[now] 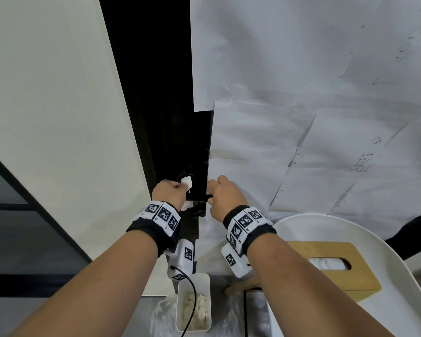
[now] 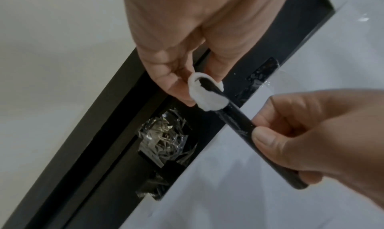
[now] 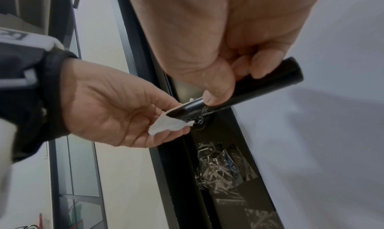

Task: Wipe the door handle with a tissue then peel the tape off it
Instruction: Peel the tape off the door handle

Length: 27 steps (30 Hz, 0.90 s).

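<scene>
**Wipe in progress, tape not started**

Left hand (image 2: 176, 55) pinches a folded tissue (image 2: 207, 96) around the root end of the handle (image 2: 239, 119), next to where it meets the dark door frame (image 2: 116, 134). Right hand (image 2: 307, 134) is curled around the free end of the handle, thumb on top, holding it steady. The handle sticks out from the frame toward the paper-covered door (image 1: 301, 117).

How to do this step well (my read):
- Keep the right-hand grip firm so the lever doesn't turn under wipe pressure.
- Wrap the tissue round the bar, not just over the top; slide it from root toward the free end, then rotate and repeat for the underside.
- The right hand covers the outer part, so shift that grip inward to wipe the end it hides.
- Clear tape (image 3: 197, 112) looks wrapped on the handle near the root, glossy and wrinkled. Go light there, the tissue may snag on a loose edge and shred.
- More crumpled clear tape (image 2: 164, 138) sits on the frame below the handle; can't tell if it counts for the peel.

Tissue box (image 1: 331, 266) sits on the white surface (image 1: 399, 276) at lower right, near its back edge, if a fresh sheet is needed.
</scene>
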Each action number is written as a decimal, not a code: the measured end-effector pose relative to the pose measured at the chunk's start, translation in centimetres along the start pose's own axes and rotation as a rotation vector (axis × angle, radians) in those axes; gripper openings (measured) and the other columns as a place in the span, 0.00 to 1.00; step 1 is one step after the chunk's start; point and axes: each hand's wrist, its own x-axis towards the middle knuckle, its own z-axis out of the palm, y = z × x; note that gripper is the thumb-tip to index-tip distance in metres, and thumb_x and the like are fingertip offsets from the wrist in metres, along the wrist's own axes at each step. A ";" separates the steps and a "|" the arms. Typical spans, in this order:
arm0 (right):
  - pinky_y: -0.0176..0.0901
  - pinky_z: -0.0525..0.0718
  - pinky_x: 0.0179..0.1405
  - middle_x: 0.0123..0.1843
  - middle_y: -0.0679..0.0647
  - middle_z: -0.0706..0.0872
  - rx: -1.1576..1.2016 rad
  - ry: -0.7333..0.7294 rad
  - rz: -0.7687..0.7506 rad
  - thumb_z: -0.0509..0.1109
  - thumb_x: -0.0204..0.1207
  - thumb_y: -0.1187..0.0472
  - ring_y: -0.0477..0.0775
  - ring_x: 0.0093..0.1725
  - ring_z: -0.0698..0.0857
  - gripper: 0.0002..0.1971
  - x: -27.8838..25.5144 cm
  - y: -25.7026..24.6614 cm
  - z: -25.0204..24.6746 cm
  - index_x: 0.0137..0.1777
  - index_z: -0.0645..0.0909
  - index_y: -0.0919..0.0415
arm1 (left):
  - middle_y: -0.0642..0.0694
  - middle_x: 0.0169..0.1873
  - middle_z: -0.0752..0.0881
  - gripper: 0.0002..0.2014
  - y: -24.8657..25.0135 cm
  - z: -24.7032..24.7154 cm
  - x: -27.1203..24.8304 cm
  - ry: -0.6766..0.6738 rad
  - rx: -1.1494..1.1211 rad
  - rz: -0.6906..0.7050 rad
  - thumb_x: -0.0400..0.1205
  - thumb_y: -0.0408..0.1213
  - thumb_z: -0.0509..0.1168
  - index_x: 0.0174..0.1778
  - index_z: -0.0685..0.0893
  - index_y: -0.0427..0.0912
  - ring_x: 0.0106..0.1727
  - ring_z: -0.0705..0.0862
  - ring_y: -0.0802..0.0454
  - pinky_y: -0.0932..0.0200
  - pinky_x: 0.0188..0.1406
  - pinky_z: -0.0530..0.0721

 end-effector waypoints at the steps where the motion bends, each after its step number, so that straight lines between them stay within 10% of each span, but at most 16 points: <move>1: 0.52 0.82 0.46 0.52 0.59 0.74 -0.002 0.002 0.000 0.66 0.76 0.65 0.59 0.49 0.77 0.08 0.0 0.0 0.0 0.53 0.74 0.62 | 0.46 0.18 0.73 0.24 0.1 0.0 -0.1 0.036 0.013 0.021 0.81 0.44 0.63 0.18 0.72 0.40 0.22 0.73 0.50 0.60 0.22 0.65; 27: 0.52 0.80 0.44 0.53 0.59 0.74 -0.004 -0.027 -0.013 0.66 0.74 0.66 0.58 0.45 0.73 0.08 0.3 0.2 -0.1 0.52 0.74 0.63 | 0.46 0.19 0.76 0.18 1.2 0.2 1.3 0.018 0.271 0.077 0.72 0.44 0.71 0.23 0.73 0.38 0.21 0.75 0.51 0.64 0.19 0.69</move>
